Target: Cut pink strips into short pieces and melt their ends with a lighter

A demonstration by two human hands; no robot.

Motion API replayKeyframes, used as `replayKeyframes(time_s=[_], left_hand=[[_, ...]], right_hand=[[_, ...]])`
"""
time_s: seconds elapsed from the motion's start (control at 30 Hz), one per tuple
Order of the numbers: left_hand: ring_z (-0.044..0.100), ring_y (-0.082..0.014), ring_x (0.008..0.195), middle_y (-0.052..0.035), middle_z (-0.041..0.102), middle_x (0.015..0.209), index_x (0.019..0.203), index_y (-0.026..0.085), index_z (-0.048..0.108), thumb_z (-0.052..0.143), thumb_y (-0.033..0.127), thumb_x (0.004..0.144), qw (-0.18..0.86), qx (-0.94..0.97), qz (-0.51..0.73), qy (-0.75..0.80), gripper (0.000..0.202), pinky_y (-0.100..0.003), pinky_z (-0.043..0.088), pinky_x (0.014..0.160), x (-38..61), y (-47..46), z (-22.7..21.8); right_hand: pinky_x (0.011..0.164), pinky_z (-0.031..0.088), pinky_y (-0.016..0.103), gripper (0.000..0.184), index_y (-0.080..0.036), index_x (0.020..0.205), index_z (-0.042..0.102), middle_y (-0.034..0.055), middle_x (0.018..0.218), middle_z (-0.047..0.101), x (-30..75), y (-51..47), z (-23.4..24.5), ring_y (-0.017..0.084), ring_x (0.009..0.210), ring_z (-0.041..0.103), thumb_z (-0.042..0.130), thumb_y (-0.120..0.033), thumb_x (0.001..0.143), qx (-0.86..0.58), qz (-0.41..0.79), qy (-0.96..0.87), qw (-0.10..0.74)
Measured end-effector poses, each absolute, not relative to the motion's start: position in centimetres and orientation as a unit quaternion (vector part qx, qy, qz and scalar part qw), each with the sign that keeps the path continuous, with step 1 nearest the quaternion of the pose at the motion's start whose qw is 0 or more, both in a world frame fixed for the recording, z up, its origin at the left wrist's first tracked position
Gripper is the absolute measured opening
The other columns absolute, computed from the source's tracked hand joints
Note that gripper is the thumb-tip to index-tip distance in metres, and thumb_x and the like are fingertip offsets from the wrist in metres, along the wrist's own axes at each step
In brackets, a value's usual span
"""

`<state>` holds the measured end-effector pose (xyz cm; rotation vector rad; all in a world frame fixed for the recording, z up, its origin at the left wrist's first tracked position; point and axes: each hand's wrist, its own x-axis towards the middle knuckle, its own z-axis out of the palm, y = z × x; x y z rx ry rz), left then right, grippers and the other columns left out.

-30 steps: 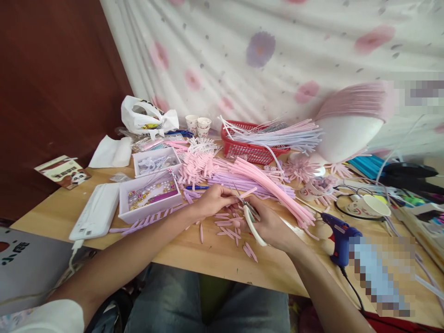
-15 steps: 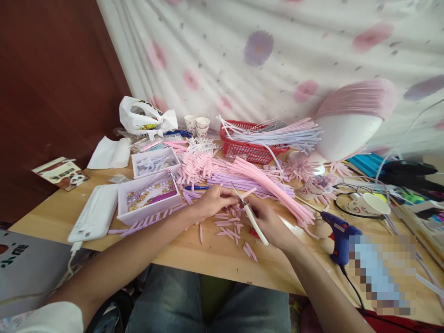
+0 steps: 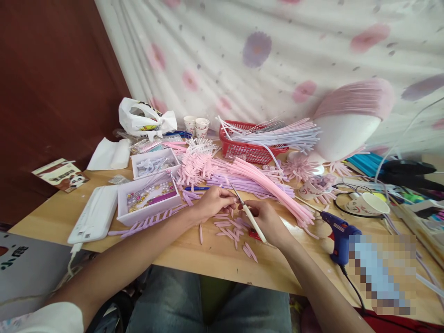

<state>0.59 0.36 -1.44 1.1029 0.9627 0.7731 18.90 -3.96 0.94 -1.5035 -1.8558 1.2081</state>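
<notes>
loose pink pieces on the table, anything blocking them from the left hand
Nothing visible blocks the left hand from the loose pink pieces, which lie just on its near side. The right hand holds scissors alongside.

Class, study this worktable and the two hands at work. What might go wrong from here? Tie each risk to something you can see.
1. The pointed end of the white-handled tool in the right hand is close to the left hand; a slip might nick a finger.
2. Short pink pieces lie loose near the front of the table; a brushing arm could scatter them.
</notes>
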Motion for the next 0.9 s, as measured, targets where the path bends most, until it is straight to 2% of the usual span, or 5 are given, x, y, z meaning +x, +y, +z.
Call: replayKeyframes(time_s=[0.17,0.3,0.47,0.63,0.9], left_hand=[[0.060,-0.0108,0.055,-0.0038,0.071,0.066,0.074,0.012,0.075,0.064,0.021,0.084,0.615,0.570,0.309,0.449,0.017,-0.023,0.049,0.058,0.0,0.7,-1.2],[0.071,-0.0209,0.077,-0.0087,0.078,0.082,0.086,0.016,0.079,0.061,0.023,0.086,0.335,0.763,0.261,0.487,0.020,-0.030,0.052,0.072,-1.0,0.7,-0.6],[0.072,-0.0287,0.086,-0.0130,0.076,0.086,0.096,0.018,0.078,0.048,0.023,0.094,0.057,0.830,0.100,0.545,0.031,-0.038,0.052,0.077,-2.1,0.1,0.5],[0.064,-0.0304,0.110,-0.0179,0.071,0.106,0.098,0.014,0.077,0.041,0.031,0.101,-0.027,0.812,0.132,0.568,0.040,-0.037,0.052,0.083,-2.0,0.4,1.1],[0.071,-0.0371,0.101,-0.0246,0.074,0.096,0.104,0.007,0.077,0.043,0.037,0.100,-0.011,0.749,0.100,0.655,0.045,-0.042,0.054,0.079,0.3,3.8,1.9]], right_hand=[[0.050,0.033,0.024,0.022,-0.016,0.085,0.070,-0.0016,0.060,0.059,19.4,-4.0,1.3,0.013,0.052,0.049,0.059,-0.035,0.084,-0.565,0.393,-0.698,0.199],[0.059,0.039,0.027,0.022,-0.018,0.087,0.074,0.0039,0.074,0.070,21.5,-4.2,2.7,0.019,0.067,0.060,0.063,-0.036,0.080,-0.605,0.232,-0.742,0.173],[0.060,0.041,0.028,0.036,-0.025,0.115,0.075,0.0066,0.082,0.076,26.0,-4.9,3.0,0.024,0.070,0.067,0.059,-0.030,0.083,-0.670,0.084,-0.733,0.081],[0.062,0.047,0.029,0.039,-0.027,0.118,0.075,0.0074,0.097,0.079,29.3,-5.3,2.0,0.025,0.077,0.072,0.056,-0.025,0.084,-0.625,0.114,-0.771,0.041],[0.073,0.052,0.034,0.039,-0.025,0.118,0.076,0.0104,0.109,0.078,30.5,-4.3,1.5,0.027,0.086,0.072,0.057,-0.021,0.084,-0.575,0.087,-0.811,0.065]])
